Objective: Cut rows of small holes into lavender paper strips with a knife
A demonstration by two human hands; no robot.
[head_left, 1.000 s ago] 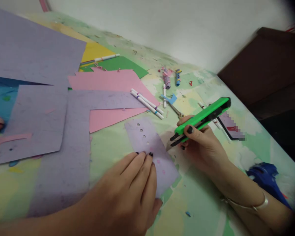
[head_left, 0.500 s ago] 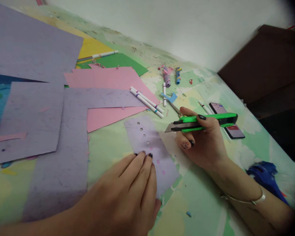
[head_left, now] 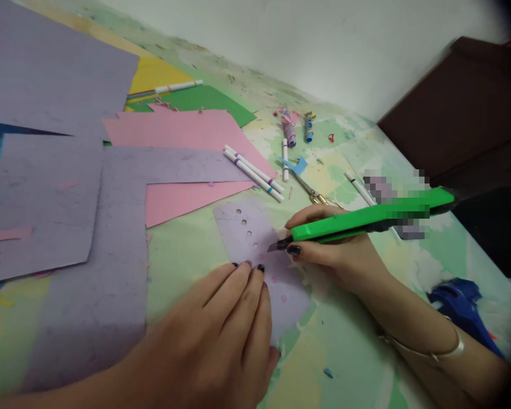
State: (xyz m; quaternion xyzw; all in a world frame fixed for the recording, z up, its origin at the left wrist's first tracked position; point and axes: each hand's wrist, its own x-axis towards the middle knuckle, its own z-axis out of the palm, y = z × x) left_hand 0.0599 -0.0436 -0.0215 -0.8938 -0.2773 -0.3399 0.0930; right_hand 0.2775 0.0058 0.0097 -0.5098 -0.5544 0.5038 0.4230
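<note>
My left hand (head_left: pixel 221 329) lies flat with fingers stretched over a small purple paper piece (head_left: pixel 255 218), pressing it against the table. Several round holes run down the upper part of this piece, and pink dots continue the row below them. My right hand (head_left: pixel 336 250) is closed around a green utility knife (head_left: pixel 370 216). Its blade tip points down and left at a pink dot just beneath the lowest hole; whether it touches the paper I cannot tell. The knife's body slants up to the right.
Large purple sheets (head_left: pixel 123 272) and pink paper (head_left: pixel 183 207) cover the left side. White markers (head_left: pixel 255 176), scissors (head_left: pixel 313 193) and small paper rolls (head_left: pixel 289 130) lie beyond my hands. A blue tool (head_left: pixel 455 301) sits at the right, near a partly pixelated phone (head_left: pixel 378 190).
My right hand has brought the knife down and left, so the blade is now over the purple piece beside my left fingertips. The left hand stays in place.
</note>
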